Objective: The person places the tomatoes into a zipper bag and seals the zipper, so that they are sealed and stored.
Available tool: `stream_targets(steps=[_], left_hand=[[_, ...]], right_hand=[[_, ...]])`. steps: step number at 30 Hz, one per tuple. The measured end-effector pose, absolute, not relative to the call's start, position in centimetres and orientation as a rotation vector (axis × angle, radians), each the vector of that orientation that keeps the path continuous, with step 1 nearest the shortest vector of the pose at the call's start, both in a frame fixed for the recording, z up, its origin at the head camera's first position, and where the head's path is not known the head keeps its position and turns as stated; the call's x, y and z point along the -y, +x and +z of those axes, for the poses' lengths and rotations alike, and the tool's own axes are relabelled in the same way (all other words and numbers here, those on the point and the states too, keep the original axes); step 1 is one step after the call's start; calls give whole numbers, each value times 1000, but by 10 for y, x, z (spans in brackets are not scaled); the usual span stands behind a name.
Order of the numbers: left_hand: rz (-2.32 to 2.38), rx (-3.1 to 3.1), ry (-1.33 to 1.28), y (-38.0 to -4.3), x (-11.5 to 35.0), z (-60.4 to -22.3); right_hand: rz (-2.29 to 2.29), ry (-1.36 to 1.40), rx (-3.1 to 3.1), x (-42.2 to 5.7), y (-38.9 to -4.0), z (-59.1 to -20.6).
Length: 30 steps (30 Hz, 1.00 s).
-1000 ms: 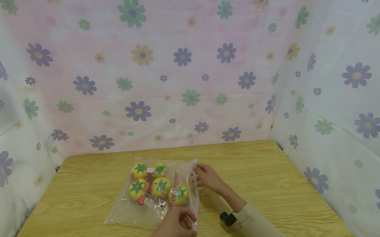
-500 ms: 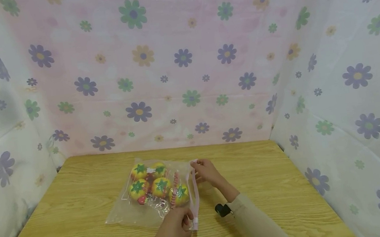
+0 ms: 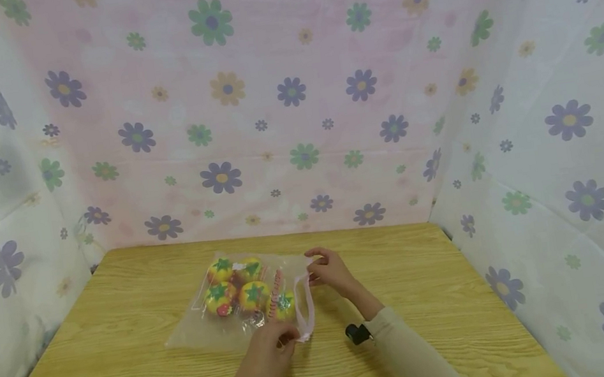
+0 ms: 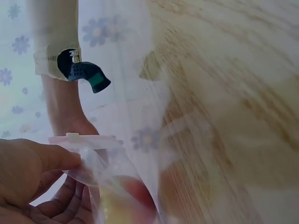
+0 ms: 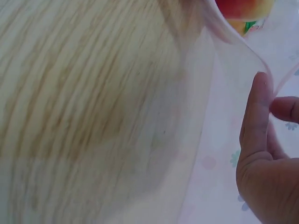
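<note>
A clear slider bag (image 3: 211,327) with red print lies on the table, holding several yellow-and-red round fruits (image 3: 254,295) topped with green star-shaped leaves. Its pink-edged mouth (image 3: 310,306) faces right and bows apart. At the near corner my left hand (image 3: 264,358) pinches the bag between thumb and fingers. Close by the thumb, the left wrist view shows the small pale slider (image 4: 72,136) on the strip. My right hand (image 3: 332,273) holds the far corner; in the right wrist view the bag's edge runs between thumb and fingertip.
The wooden table (image 3: 407,277) is enclosed by flower-printed cloth (image 3: 292,119) at the back and both sides. A dark wrist camera (image 3: 357,334) sticks out from the right sleeve (image 3: 412,353).
My left hand has moved away from the table's front edge, carrying the near corner of the bag with it. The mouth now bows wider. My right hand stays at the far corner, its fingers slightly shifted.
</note>
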State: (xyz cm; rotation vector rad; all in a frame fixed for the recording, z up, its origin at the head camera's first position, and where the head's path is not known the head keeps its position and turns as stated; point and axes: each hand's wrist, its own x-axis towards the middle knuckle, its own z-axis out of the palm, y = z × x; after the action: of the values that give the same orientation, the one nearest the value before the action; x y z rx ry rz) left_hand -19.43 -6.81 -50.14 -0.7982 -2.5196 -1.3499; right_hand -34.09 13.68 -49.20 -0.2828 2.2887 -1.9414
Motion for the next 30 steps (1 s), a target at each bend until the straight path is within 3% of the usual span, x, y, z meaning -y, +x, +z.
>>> stream_targets(steps=[14,21,30], left_hand=[[-1313,2385,-756,-193,83,-483],[-1246,2225,-776,-195,92,-473],[-1270,2021,-754,-207,114,-450]], right_hand=[[-1734,-694,-2476,-151,-351,-505],[-1698,-704,-2624,-150,-336,-486],[-1822,-712,-2560,-155,-354,-505]])
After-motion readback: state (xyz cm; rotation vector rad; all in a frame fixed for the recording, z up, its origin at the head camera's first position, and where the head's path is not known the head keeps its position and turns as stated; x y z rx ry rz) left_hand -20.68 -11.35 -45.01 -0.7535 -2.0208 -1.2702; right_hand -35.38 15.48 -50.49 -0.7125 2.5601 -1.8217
